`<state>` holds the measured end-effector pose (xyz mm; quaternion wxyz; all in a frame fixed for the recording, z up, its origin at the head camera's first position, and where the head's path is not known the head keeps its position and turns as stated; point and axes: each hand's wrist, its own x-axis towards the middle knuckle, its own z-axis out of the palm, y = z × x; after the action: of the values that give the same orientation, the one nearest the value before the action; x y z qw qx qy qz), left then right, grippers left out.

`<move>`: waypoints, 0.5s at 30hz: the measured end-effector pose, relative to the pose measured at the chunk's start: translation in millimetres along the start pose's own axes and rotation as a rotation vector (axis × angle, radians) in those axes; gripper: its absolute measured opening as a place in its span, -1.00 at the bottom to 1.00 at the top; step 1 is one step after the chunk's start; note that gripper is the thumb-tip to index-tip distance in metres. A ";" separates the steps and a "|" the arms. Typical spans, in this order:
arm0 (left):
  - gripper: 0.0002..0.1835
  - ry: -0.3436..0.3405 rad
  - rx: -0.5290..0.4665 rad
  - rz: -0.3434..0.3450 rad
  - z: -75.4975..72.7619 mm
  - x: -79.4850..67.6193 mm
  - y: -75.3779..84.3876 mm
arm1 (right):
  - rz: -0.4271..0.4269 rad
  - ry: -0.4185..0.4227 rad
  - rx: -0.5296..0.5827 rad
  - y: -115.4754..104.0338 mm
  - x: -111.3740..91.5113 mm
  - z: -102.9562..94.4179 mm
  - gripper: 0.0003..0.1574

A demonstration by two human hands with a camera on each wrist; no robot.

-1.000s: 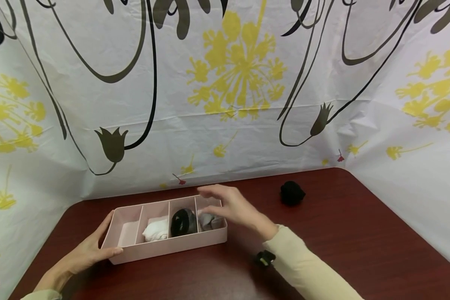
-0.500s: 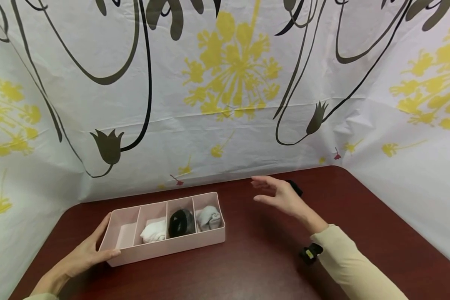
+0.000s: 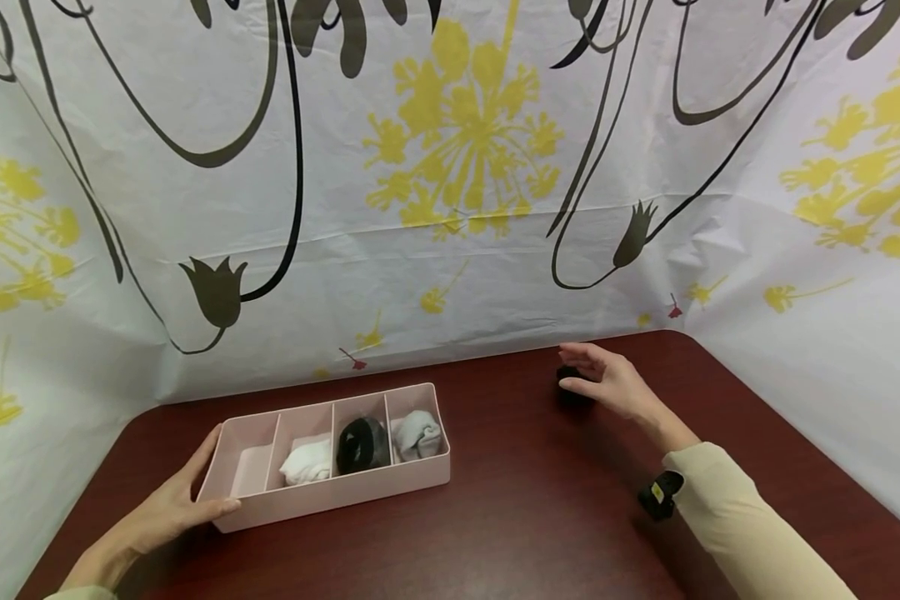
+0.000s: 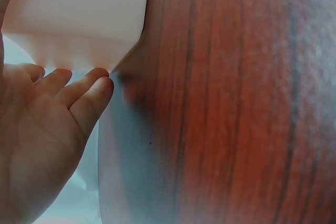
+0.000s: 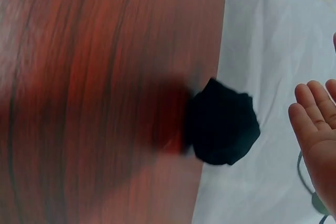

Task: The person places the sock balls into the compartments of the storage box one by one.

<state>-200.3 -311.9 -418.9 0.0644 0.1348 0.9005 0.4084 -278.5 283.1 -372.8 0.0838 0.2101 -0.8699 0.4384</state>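
Gripping the left end of a pink box (image 3: 345, 493) with our left hand (image 3: 161, 510), we press the thumb to its front wall and lay the fingers against its end wall, fingertips touching. Our right hand (image 3: 624, 388) is over by a black bundle (image 5: 224, 123), which sits near the desk's far edge, well apart from the box. Its fingers lie side by side, nearly straight, with the thumb spread away from them; in the right wrist view we see a gap between fingers and bundle. The box rests on the dark red desk (image 3: 495, 517), its four compartments in a row. Counting from the left, we find a white bundle (image 3: 309, 462) in the second, a dark rolled bundle (image 3: 363, 445) in the third and a grey bundle (image 3: 418, 435) in the fourth. Behind the desk hangs a patterned white sheet (image 3: 495, 287).
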 end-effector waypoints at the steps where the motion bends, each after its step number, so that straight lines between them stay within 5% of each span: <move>1: 0.09 -0.001 -0.001 0.006 0.1 0.0 -0.1 | 0.002 0.005 -0.004 2.3 0.1 -1.2 -0.36; 15: 0.09 0.016 -0.011 0.041 1.6 -1.6 0.4 | 0.096 -0.023 -0.017 33.7 -2.7 -22.8 -0.28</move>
<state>-198.3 -310.9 -419.6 0.0495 0.1495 0.8959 0.4155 -291.8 319.8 -384.5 0.0545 0.1725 -0.8834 0.4322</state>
